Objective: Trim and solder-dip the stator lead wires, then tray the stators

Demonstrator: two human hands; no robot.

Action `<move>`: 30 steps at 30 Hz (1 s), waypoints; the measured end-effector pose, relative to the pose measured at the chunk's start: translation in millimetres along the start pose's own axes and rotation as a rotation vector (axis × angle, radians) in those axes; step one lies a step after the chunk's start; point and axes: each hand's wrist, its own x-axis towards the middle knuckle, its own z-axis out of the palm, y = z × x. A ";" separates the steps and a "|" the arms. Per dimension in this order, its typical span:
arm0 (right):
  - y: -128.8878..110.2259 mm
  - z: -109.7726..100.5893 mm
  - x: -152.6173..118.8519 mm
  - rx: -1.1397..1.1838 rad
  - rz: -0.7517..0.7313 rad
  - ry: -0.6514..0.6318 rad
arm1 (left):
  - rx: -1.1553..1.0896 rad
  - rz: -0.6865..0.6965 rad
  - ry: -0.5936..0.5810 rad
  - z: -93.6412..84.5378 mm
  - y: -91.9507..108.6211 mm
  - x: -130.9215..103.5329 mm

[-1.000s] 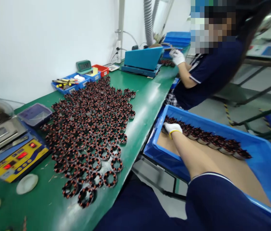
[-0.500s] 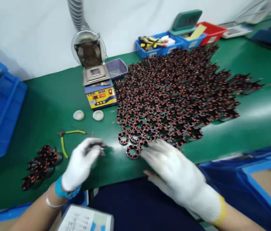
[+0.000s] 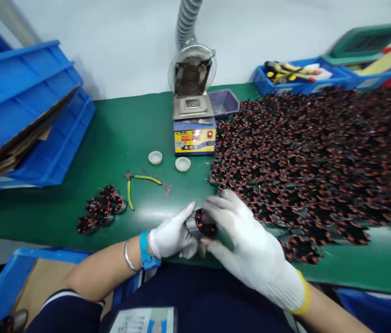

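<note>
A motor stator (image 3: 200, 224), a metal ring with copper windings at one end, is tilted sideways between my gloved hands, just above the table's front part. My left hand (image 3: 174, 235) grips its smooth metal side. My right hand (image 3: 247, 240) bends round the wound end from the right, thumb below and fingers above; those fingertips are blurred. Many more stators (image 3: 285, 162) stand packed together to the right. A small group of stators (image 3: 101, 208) stands on the left.
Green-handled cutters (image 3: 147, 178) lie open beside wire scraps. Two small white dishes (image 3: 182, 163) stand before a solder pot (image 3: 194, 136) with a digital display. Behind are a purple tray (image 3: 223, 102) and a blue bin of tools (image 3: 299, 76). Large blue crates (image 3: 53, 134) stand left.
My view has swung left. My hands have come together; a stator is now held between them, where before the left hand was apart and the right was at the front of the packed stators.
</note>
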 end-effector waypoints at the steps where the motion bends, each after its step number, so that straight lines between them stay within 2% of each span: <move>1: 0.3 3.8 5.5 -0.018 -0.004 0.065 | -0.042 0.020 0.000 1.9 0.8 -0.2; 4: 2.5 11.9 17.7 -0.066 -0.074 0.191 | -0.178 0.129 0.038 7.1 6.0 -1.3; 6: 2.8 11.9 23.2 -0.094 -0.133 0.203 | -0.253 0.239 0.070 9.2 8.4 -2.2; 8: 1.9 9.5 26.8 -0.128 -0.166 0.201 | -0.296 0.291 0.072 9.3 8.6 -2.8; 14: 2.1 9.0 30.6 -0.164 -0.177 0.210 | -0.279 0.269 0.030 6.3 5.9 -3.7; 17: 3.4 11.1 31.8 -0.136 -0.188 0.200 | -0.234 0.316 0.099 9.2 5.4 -4.4; 21: 3.6 5.8 37.4 -0.014 -0.149 0.189 | -0.442 0.305 0.177 6.1 13.9 -5.2; 24: -1.2 -2.8 46.0 0.096 -0.142 0.129 | -0.577 0.279 0.121 -5.9 26.1 -3.0; 27: -8.8 -9.3 54.9 0.184 -0.207 0.072 | -0.437 0.154 -0.005 -15.1 30.9 -1.1; 30: -13.0 -14.1 60.7 0.196 -0.267 -0.001 | -0.097 0.164 -0.008 -14.9 24.8 -6.2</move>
